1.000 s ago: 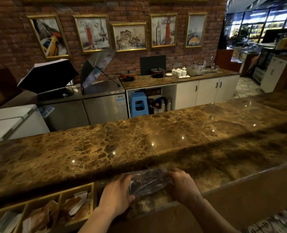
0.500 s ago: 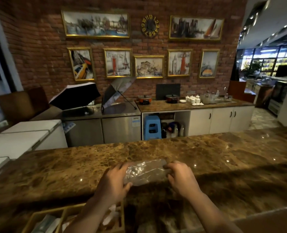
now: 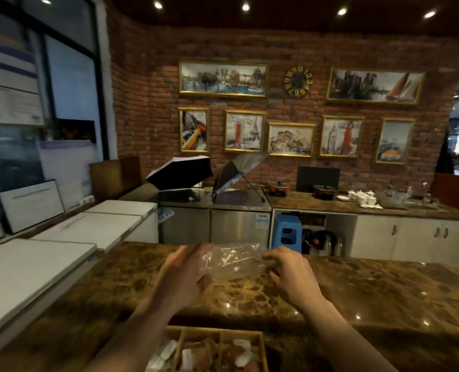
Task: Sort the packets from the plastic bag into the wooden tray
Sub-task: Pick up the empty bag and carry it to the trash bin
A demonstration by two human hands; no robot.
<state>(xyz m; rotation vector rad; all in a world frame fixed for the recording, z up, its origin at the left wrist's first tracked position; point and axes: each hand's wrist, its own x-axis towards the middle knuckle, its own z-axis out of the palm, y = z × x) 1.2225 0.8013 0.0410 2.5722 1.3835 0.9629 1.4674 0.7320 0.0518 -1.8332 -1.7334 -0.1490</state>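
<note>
A person holds a clear plastic bag [image 3: 232, 261] up over a brown stone counter [image 3: 357, 285]. The left hand [image 3: 181, 280] is at 9 o'clock from the bag, with its fingers curled around the bag's left end. The right hand [image 3: 290, 275] is at 3 o'clock from the bag, and its fingertips pinch the bag's right end. The bag is crumpled and see-through, and it is hard to tell if anything is left inside it. Both arms reach up from the bottom of the view. The wooden tray [image 3: 262, 347] sits on the counter at 6 o'clock from the bag, close to the person, between the two arms. Thin wooden walls split it into boxes side by side. Packets [image 3: 207, 355] lie in these boxes, some brown and some white, but they are blurry. Part of the tray is cut off by the bottom edge. Far back, at 12 o'clock from the bag, there is a red brick wall [image 3: 148, 103] with framed pictures [image 3: 223, 79] and a round clock [image 3: 298, 81]. Below the wall, two open umbrellas [image 3: 180, 174] rest on a steel bench. A blue stool [image 3: 287, 232] stands under the back counter.
</note>
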